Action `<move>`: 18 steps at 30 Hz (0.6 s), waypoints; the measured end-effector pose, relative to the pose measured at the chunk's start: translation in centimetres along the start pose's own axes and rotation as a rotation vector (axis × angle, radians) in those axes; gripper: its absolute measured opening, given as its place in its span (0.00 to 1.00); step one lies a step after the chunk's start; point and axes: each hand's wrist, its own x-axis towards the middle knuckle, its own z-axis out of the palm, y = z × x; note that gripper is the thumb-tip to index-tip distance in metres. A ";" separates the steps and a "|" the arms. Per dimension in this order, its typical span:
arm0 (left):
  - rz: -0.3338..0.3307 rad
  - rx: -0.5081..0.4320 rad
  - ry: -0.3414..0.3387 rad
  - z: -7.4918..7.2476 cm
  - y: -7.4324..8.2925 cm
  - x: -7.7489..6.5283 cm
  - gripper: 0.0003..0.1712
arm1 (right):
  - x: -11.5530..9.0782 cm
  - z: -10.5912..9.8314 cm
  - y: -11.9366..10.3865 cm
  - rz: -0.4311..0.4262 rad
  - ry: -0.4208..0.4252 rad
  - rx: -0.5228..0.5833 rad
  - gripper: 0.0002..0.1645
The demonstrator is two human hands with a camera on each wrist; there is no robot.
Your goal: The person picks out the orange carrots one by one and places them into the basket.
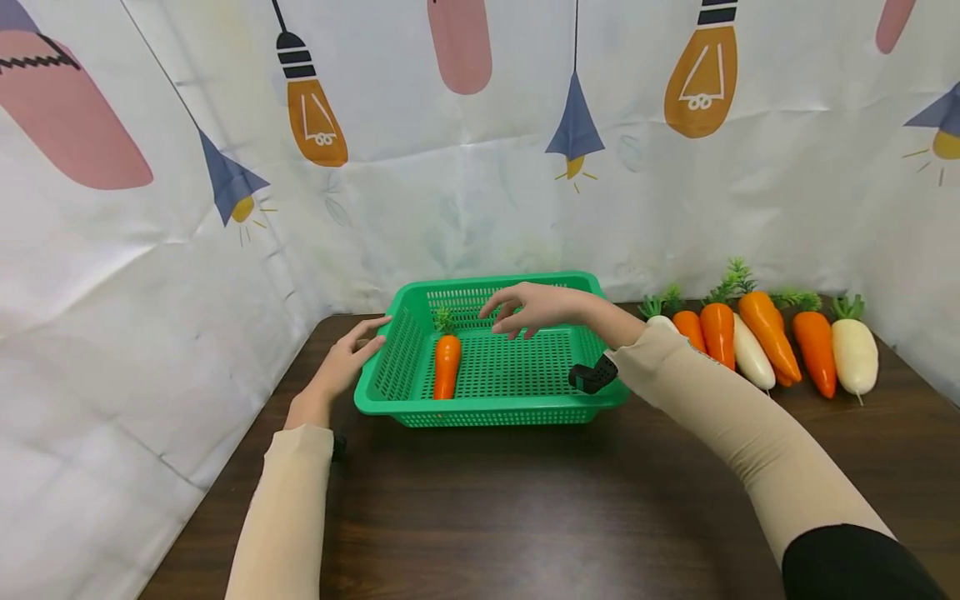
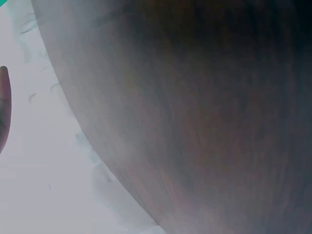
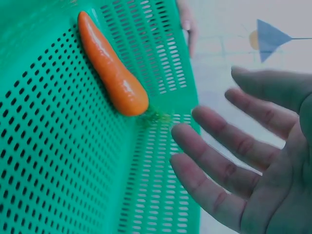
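A green plastic basket [image 1: 491, 407] with slotted walls stands at the back of the dark table. Inside it, near the left wall, lies an orange carrot [image 1: 447, 365] with a leafy green top. My left hand [image 1: 339, 365] is at the basket's left rim, fingers extended and fingertips right at the edge. Above the basket's middle hovers my right hand [image 1: 534, 307], holding nothing. In the right wrist view its fingers [image 3: 219, 163] are spread and loosely bent, apart from the carrot [image 3: 112, 73]. The left wrist view shows mostly table, with one fingertip [image 2: 4, 102] at its left edge.
On the table to the right of the basket lie several orange carrots [image 1: 813, 350] and white radishes [image 1: 855, 358], partly behind my right sleeve [image 1: 720, 417]. A printed white curtain [image 1: 480, 192] hangs behind and beside the table [image 1: 480, 508].
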 end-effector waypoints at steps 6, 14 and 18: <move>-0.001 -0.004 -0.002 -0.1 0.1 -0.2 0.31 | -2.7 -0.7 0.2 -0.077 0.016 0.049 0.24; -0.006 0.004 0.000 -0.2 0.0 0.0 0.32 | -6.2 -1.4 1.3 -0.141 0.081 0.109 0.23; -0.005 0.006 -0.007 -0.1 0.2 0.0 0.32 | -7.7 -1.8 2.4 -0.132 0.136 0.106 0.23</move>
